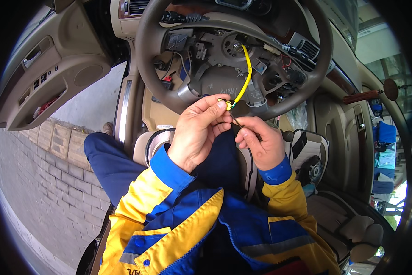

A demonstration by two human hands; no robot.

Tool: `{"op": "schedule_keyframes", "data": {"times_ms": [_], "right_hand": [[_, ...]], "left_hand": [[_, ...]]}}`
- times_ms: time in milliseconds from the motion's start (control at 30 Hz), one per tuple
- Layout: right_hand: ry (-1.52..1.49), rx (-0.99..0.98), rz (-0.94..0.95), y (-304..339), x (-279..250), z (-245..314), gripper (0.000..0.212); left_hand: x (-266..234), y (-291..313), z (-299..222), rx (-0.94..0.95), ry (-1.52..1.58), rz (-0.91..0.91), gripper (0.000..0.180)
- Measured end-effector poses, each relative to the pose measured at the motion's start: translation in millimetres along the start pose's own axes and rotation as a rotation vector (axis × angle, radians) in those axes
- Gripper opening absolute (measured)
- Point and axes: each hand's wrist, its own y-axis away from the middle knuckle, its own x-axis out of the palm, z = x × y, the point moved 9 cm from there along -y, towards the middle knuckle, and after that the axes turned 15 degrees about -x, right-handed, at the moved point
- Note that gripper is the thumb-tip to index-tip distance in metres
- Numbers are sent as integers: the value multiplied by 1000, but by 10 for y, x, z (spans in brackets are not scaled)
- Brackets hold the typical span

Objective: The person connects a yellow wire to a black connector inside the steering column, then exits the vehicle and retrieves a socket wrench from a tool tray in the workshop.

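Between the thumb and fingers of my left hand [199, 130] is a small yellow connector [228, 106]. A yellow-sleeved cable [248, 75] runs from it up to the hub of the steering wheel [145, 55], whose centre is uncovered, with brackets and wiring exposed. My right hand [262, 144], just to the right, is closed on a thin dark rod-like tool [236, 122]. The tool's tip meets the underside of the connector or lies very close to it. My fingers hide most of the tool, so its exact kind does not show.
An open car door [54, 59] stands at the left, above paving [68, 183]. Stalks [176, 17] reach out behind the wheel. On the passenger seat, right of my right hand, lie a dark flat phone-like object [299, 144] and a round black part [312, 169].
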Motion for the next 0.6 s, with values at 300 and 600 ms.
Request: {"op": "schedule_keyframes", "data": {"times_ms": [300,600], "right_hand": [[150,-142,-125,-80,-242,160,21],[597,-466,-139,-66,-329,307,21]], "left_hand": [[219,-140,-77,89,-9,30,21],[214,-278,18,101,110,140,23]]}}
